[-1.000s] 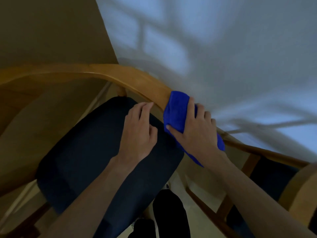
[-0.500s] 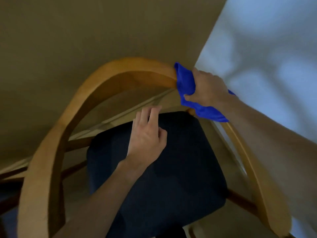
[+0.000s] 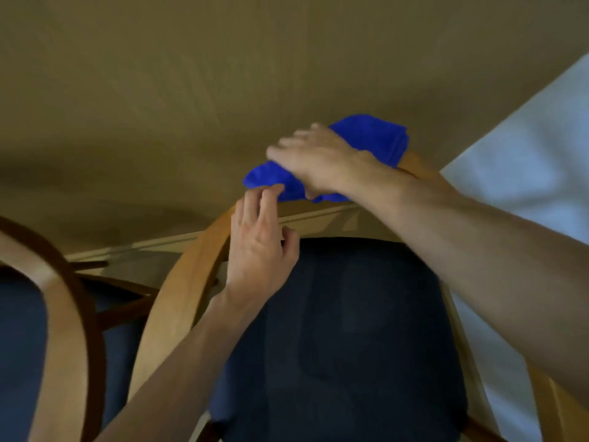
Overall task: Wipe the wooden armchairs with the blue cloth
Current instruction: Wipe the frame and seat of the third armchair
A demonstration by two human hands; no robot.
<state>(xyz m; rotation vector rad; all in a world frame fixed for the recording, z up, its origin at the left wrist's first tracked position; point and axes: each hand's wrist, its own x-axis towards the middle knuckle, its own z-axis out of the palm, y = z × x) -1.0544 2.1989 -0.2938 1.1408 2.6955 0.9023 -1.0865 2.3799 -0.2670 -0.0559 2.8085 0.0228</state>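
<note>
1. Armchair [image 3: 178, 301]: curved wooden rail around a dark seat [image 3: 350, 330]; second chair [image 3: 60, 314] at left
2. Right hand [image 3: 318, 161]: fingers curled over the cloth, pressing it on the rail's top
3. Left hand [image 3: 258, 244]: fingers loose, holding nothing, tips near the cloth's lower edge
4. Cloth [image 3: 373, 135]: bunched on the top rail

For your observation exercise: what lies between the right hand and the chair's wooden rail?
In the head view, the blue cloth lies between the right hand and the wooden rail.
</note>
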